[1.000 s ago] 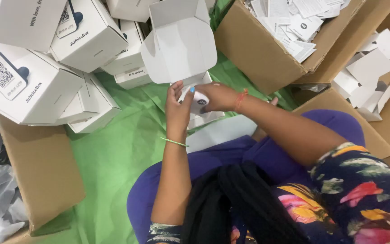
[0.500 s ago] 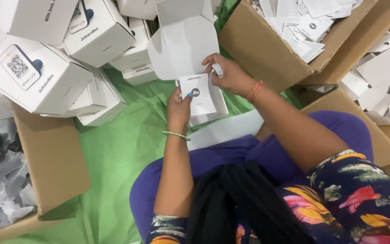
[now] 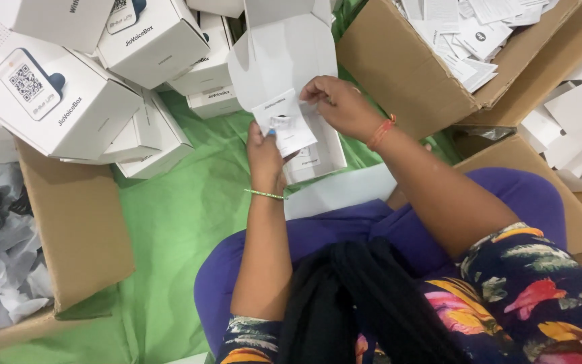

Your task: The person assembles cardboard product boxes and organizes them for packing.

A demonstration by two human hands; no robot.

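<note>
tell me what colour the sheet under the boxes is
Green; the sheet shows best in the head view, spread beneath the white boxes.

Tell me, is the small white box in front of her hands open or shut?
Open: the white box's lid flap stands up, showing its inside.

A small white paper leaflet, printed with faint dark marks, is pinched between the left hand at its lower edge and the right hand at its upper right corner, tilted with its top toward 11 o'clock. Just behind it, toward 12 o'clock, stands an open white carton with its lid flap raised; its body reaches down to 5 o'clock of the leaflet.
</note>
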